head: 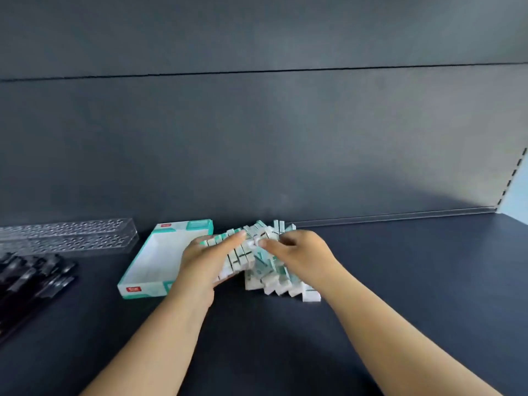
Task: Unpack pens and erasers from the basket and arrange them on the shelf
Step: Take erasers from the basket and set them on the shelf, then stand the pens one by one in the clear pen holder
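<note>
A loose heap of white erasers with teal sleeves lies on the dark shelf, just right of their white-and-teal carton, which lies on its side with nothing inside. My left hand grips a row of several erasers from the left side of the heap. My right hand rests on the heap's right side and pinches an eraser at the top with its fingertips. Black pens lie in a blurred bunch at the far left.
A clear plastic pen holder with rows of holes lies on its side at the back left, behind the pens. The dark back panel rises behind everything. The shelf's right upright stands at the far right.
</note>
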Demonstrator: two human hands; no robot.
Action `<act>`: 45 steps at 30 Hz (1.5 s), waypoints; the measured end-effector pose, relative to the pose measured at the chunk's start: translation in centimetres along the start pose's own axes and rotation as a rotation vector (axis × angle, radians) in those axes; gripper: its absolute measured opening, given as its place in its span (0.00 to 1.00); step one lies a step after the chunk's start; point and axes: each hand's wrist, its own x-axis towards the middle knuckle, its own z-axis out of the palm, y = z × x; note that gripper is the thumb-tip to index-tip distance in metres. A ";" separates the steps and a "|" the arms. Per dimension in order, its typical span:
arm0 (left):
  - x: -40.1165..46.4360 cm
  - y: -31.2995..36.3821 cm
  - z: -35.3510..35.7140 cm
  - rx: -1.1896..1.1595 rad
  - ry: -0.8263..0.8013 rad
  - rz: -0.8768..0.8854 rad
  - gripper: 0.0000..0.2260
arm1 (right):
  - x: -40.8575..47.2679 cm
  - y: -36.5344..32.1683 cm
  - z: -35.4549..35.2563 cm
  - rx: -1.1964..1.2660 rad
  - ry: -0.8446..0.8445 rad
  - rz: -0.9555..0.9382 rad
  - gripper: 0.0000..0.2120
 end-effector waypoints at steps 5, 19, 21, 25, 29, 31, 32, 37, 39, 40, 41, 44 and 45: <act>2.7 -1.5 1.6 0.217 0.098 0.025 0.11 | 3.7 2.9 0.9 -0.160 0.047 0.018 0.23; 4.0 -3.4 2.2 0.626 0.092 0.133 0.33 | 4.6 4.8 1.2 -0.225 0.091 0.060 0.19; 4.1 -3.7 2.0 0.547 0.112 0.111 0.37 | 4.2 4.6 1.1 -0.263 0.105 0.060 0.22; 4.0 -4.0 1.7 0.418 0.126 0.185 0.22 | 3.3 3.9 0.7 -0.291 0.082 -0.095 0.27; 4.4 -4.4 1.8 0.478 0.092 0.264 0.15 | 3.4 4.3 2.1 -0.440 -0.157 -0.149 0.28; 4.2 -4.3 2.1 0.474 0.062 0.282 0.13 | 3.9 4.9 2.1 -0.452 -0.179 -0.110 0.26; 4.1 -4.2 2.2 0.471 0.048 0.295 0.13 | 4.1 5.1 2.0 -0.438 -0.175 -0.096 0.25; 4.0 -4.7 2.8 0.810 -0.058 0.407 0.18 | 4.6 5.8 1.3 -0.477 -0.153 -0.054 0.24; 3.9 -4.6 3.2 1.022 -0.111 0.429 0.19 | 4.7 6.0 1.2 -0.493 -0.149 -0.016 0.25; 3.8 -4.6 3.4 1.095 -0.125 0.427 0.20 | 4.8 6.1 1.2 -0.489 -0.146 -0.010 0.25; 3.7 -4.6 3.6 1.157 -0.132 0.427 0.20 | 4.9 6.2 1.1 -0.479 -0.138 -0.008 0.24; 3.8 -4.7 3.8 1.225 -0.082 0.411 0.20 | 5.1 6.1 1.0 -0.458 -0.114 -0.010 0.24; 3.8 -4.7 3.7 1.201 -0.055 0.405 0.20 | 5.1 6.0 0.9 -0.454 -0.108 -0.017 0.24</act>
